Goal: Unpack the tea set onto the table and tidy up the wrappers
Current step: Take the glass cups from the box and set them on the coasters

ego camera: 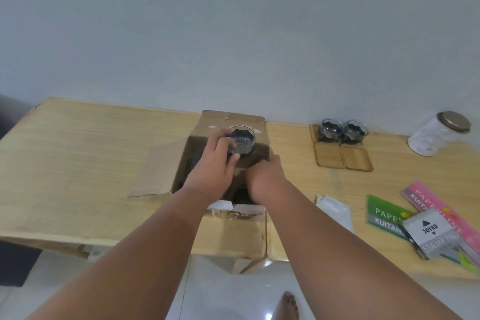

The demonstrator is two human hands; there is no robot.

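Spanning the view, the wooden table (78,153) carries the open cardboard box (166,171) at its middle. We see dark shapes inside, too shadowed to identify. To the right lie four wooden coasters (356,158); the two far ones each bear a glass cup (331,128). Above the box, the left hand (210,171) clasps a third glass cup (241,141) by its side wall, thumb opposing fingers. We judge it light, rigid, smooth and breakable, best taken around the wall. The right hand (265,176) reaches into the box; whether it holds anything, we cannot tell.
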